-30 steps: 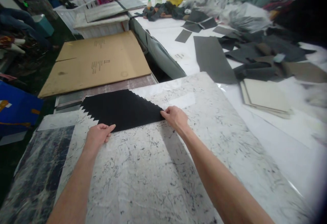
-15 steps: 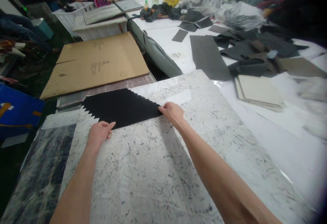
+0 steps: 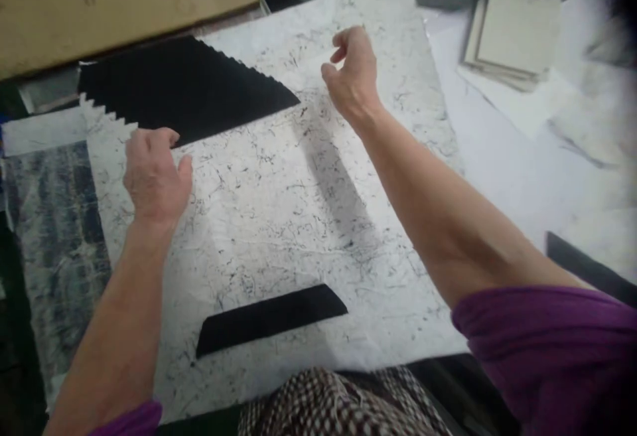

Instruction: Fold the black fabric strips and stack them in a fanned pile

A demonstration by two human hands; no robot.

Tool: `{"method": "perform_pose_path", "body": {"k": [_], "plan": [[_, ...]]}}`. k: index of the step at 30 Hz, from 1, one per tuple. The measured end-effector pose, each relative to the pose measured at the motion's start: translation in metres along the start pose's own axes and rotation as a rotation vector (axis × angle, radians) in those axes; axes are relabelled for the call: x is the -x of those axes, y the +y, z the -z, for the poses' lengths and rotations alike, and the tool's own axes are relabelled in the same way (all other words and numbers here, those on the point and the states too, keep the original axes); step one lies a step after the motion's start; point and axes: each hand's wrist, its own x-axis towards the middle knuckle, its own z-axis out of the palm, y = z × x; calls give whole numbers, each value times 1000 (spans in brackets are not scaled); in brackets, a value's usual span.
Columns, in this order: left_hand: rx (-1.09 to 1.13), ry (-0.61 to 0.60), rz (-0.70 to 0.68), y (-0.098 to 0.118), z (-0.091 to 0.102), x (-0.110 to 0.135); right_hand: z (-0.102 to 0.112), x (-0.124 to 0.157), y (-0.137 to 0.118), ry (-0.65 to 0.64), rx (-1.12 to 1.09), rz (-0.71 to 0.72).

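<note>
A fanned stack of black fabric pieces (image 3: 184, 91), with stepped edges at its left and right ends, lies flat on the white, dark-flecked work surface (image 3: 269, 204). My left hand (image 3: 156, 174) is at the stack's near left corner, fingers bent over the edge and thumb apart; whether it touches the fabric I cannot tell. To the right of the stack's pointed end, my right hand (image 3: 353, 71) is clear of it, with thumb and fingers apart and nothing between them. A single narrow black strip (image 3: 273, 320) with slanted ends rests close to my body.
Beyond the stack is a brown cardboard sheet (image 3: 129, 4). Several cream-coloured square boards (image 3: 520, 34) are piled on the white table at right. A dark strip (image 3: 587, 267) sits near my right elbow. Dark marbled sheeting (image 3: 57, 210) covers the left side.
My view has tipped down, bringing the near black strip into sight. My right hand has let go of the stack's right corner and moved away from it. My left hand's fingers have spread.
</note>
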Motion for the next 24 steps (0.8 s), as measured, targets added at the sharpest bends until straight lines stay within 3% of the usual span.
{"method": "perform_pose_path", "body": {"k": [2, 3, 5, 7, 10, 14, 17, 20, 24], "plan": [[254, -211, -150, 28, 14, 51, 25, 33, 8, 9, -120, 111], [382, -386, -248, 44, 19, 80, 38, 54, 13, -9, -193, 149], [533, -656, -412, 74, 25, 140, 62, 102, 23, -41, -271, 106], [495, -737, -505, 100, 23, 191, 80, 152, 35, -101, -306, 18], [322, -662, -527, 124, 13, 239, 98, 223, 50, -171, -330, -72], [183, -539, -528, 138, 1, 255, 112, 301, 54, -253, -384, -112], [156, -485, -555, 139, -2, 254, 120, 348, 46, -346, -407, -30], [227, -499, -523, 134, -3, 250, 126, 382, 37, -513, -403, 181], [493, -642, -324, 120, 0, 240, 123, 409, 25, -673, -289, 541]]}}
